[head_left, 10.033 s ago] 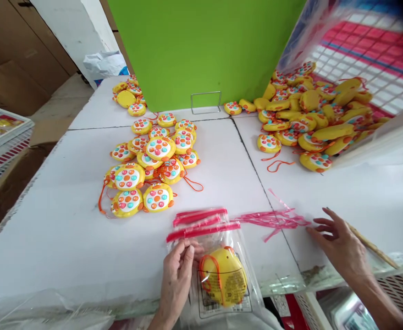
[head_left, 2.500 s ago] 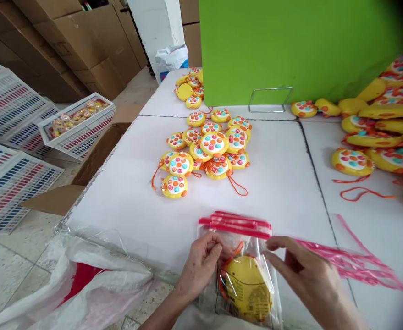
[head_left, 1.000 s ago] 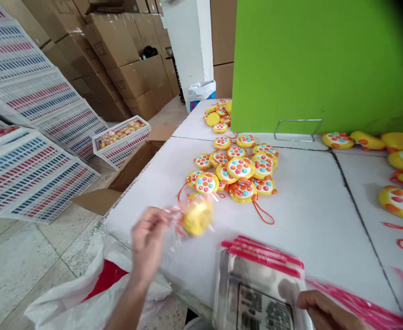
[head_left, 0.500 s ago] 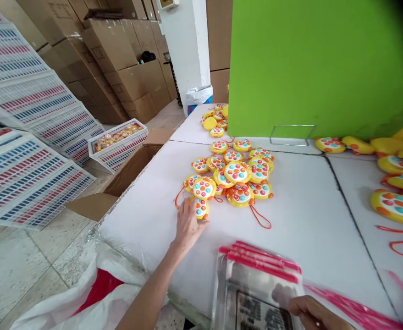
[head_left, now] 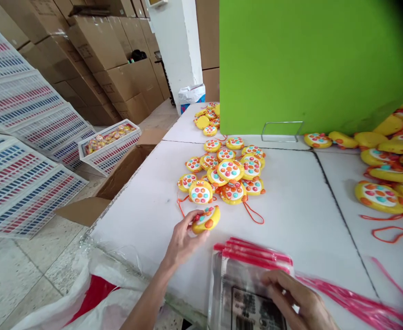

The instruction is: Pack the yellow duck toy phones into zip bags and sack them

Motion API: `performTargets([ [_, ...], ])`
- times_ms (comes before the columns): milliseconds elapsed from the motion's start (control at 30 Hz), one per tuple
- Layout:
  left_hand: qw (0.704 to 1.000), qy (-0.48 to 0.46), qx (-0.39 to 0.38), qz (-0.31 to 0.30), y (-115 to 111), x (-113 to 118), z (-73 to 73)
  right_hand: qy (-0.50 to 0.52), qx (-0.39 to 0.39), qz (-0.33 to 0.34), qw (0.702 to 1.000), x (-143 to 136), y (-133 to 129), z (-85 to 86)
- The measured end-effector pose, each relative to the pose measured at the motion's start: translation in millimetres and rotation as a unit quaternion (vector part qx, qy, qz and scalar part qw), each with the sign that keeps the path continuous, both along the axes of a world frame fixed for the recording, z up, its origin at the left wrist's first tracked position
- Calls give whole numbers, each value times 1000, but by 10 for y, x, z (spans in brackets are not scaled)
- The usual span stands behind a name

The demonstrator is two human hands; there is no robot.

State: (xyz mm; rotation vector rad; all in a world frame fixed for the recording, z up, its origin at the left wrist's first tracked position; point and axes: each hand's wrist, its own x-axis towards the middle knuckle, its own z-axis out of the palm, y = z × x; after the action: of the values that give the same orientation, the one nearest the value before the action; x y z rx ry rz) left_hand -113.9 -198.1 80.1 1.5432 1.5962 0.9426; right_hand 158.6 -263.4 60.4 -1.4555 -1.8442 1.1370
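Observation:
My left hand (head_left: 182, 238) is closed around a yellow toy (head_left: 206, 220) with a white face and coloured round bumps, holding it tilted just above the white table. Behind it lies a heap of the same toys (head_left: 230, 170), some with orange cord loops (head_left: 253, 213). At the front, my right hand (head_left: 295, 293) is over a stack of clear plastic bags (head_left: 218, 279) with pink-red top strips. Its thumb and fingers are curled together at the top bag, partly blurred, and seem to pinch it.
More toys (head_left: 382, 197) are piled at the right and behind the green board (head_left: 307, 64). Pink strips (head_left: 345, 295) lie right of the bags. Beside the table's left edge are an open carton (head_left: 118, 178), a filled white basket (head_left: 110, 144) and stacked crates (head_left: 25, 178).
My left hand has picked up the nearest toy from the heap and drawn it toward me, tilting it. My right hand has moved left and further over the bags.

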Motion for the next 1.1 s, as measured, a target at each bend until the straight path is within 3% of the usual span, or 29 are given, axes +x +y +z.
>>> performTargets([
  [67,987,-139,-49,-62,-91,81,109,28,-3,-30,999,-62,69,47],
  [133,948,-270,-113,-127,-161,178,167,68,4,-43,997,-117,139,116],
  [233,889,-363,-184,-211,-221,339,190,116,21,1,993,-173,218,256],
  [300,873,-381,-194,-235,-241,431,197,110,24,28,993,-177,252,348],
  [367,912,-333,-163,-174,-271,498,206,92,25,-3,995,-140,296,420],
  [433,973,-198,-104,-55,-337,553,199,98,21,-89,991,-59,379,477],
  [500,998,-49,-34,-13,-453,622,141,152,12,-183,971,48,501,524],
  [567,994,42,46,-95,-602,726,11,230,-2,-239,943,143,622,557],
  [633,972,113,109,-177,-744,855,-173,291,-29,-252,922,199,686,554],
  [800,935,295,107,-167,-896,1088,-566,342,-161,-212,901,201,498,333],
  [967,918,320,127,-199,-846,1099,-590,357,-240,-200,880,235,211,128],
  [1100,938,266,96,-202,-835,1093,-506,312,-267,-203,889,339,69,139],
])
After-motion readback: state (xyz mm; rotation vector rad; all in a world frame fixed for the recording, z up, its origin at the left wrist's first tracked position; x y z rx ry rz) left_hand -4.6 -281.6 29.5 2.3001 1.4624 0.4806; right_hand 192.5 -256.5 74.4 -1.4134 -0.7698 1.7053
